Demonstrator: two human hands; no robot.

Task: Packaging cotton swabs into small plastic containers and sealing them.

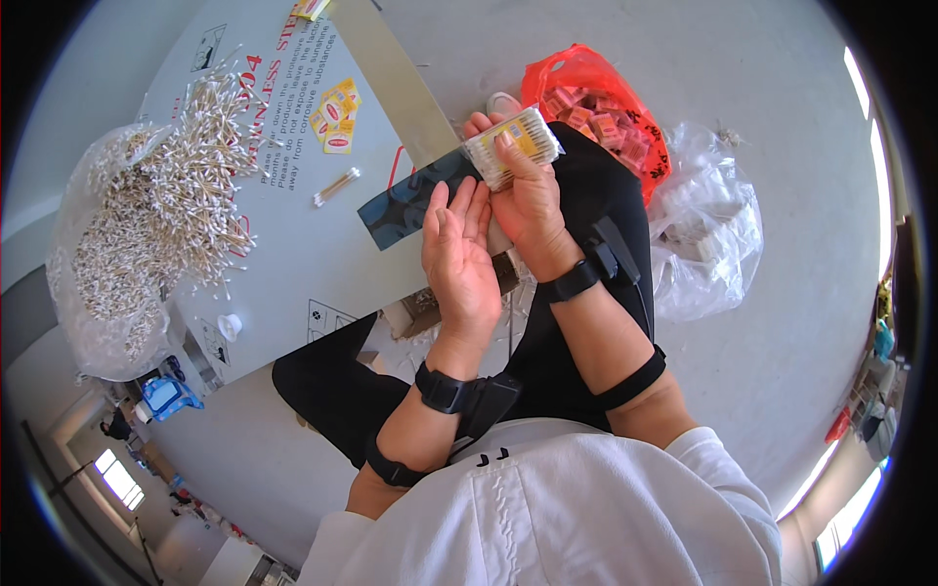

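My right hand (532,200) grips a flat, see-through pack of cotton swabs (513,145) with a yellow label, thumb across its face. Just left of it, my left hand (459,259) is turned palm up with fingers stretched out, holding nothing. Under the left fingertips lies a dark, glossy strip (396,213) at the table's edge. A small bundle of loose cotton swabs (337,188) rests on the table (283,264) further left. Beyond it are several yellow label cards (337,122), overlapping in a loose group.
A big heap of cotton swabs (210,146) spills from a clear plastic bag (73,264) on the table's left. At the right stand a red bag (650,103) of pinkish packs and a clear bag (728,234). A small white object (230,326) sits near the table's front-left edge.
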